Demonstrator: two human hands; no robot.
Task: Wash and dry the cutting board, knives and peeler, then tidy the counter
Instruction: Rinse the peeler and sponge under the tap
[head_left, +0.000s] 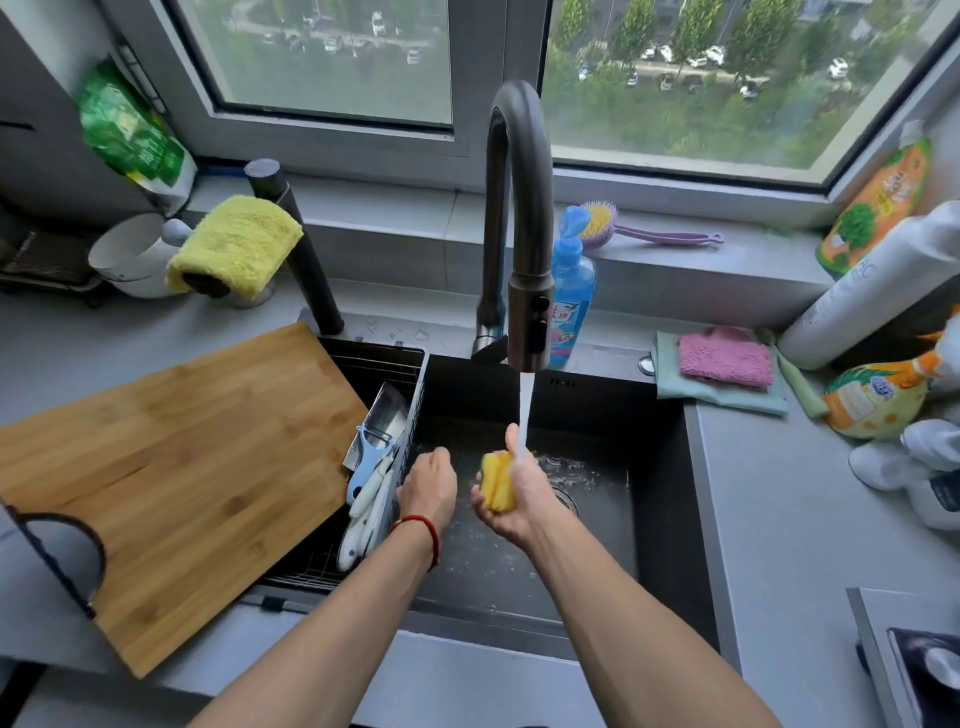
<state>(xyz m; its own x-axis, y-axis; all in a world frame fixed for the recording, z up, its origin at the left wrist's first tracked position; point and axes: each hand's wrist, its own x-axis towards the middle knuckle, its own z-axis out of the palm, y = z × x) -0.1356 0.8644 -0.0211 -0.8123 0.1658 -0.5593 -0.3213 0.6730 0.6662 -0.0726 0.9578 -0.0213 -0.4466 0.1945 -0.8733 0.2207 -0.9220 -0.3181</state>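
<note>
Sponge (497, 488) squeezed in right hand (511, 496) under faucet (522, 228) stream. Left hand (428, 486) loosely curled, holding nothing. Cutting board (171, 467), knives (363, 514), peeler (370, 457) left of faucet, judged unwashed.

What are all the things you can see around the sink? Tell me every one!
cutting board: one, light brown wood, left counter, one edge over the rack
rack: one, dark wire, left part of the sink
peeler: one, light blue, in the rack
knives: white handles, count unclear, in the rack
sponge: one, yellow, under the running water
faucet: one, dark grey, over the sink
sink: one, black
soap bottle: one, blue, behind the faucet
brush: one, purple, windowsill
yellow cloth: one, back left
pink cloth: one, on a green cloth, right counter
left hand: near the rack, fingers curled
right hand: squeezing the sponge
</note>
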